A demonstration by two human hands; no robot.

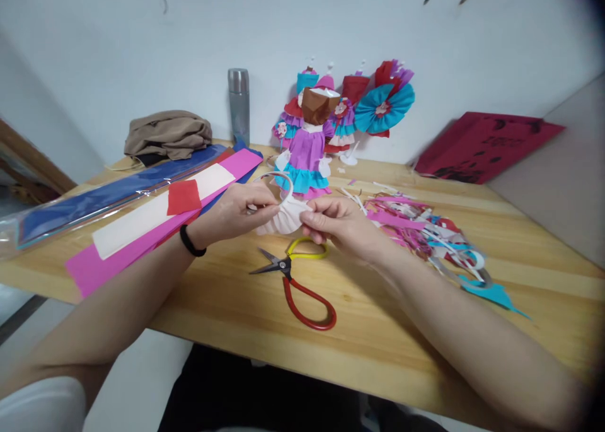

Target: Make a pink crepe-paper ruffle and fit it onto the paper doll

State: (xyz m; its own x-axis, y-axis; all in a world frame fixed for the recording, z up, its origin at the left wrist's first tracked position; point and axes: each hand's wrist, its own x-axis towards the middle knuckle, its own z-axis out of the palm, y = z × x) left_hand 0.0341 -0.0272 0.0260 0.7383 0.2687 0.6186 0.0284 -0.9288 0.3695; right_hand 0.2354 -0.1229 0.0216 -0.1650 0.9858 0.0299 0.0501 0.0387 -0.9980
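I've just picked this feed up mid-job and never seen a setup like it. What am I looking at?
There's no machine here: these are a person's own bare hands. The single picture comes from a camera worn on their head, looking forward and down.

The left hand, above a black wristband, and the right hand hold a gathered white strip, apparently paper, between them.

On the pale wooden table, open scissors with one yellow and one red handle lie below the hands. To the left are flat pink and cream sheets; to the right, a heap of multicoloured scraps. Behind stands a doll-like figure in a purple and blue ruffled dress.
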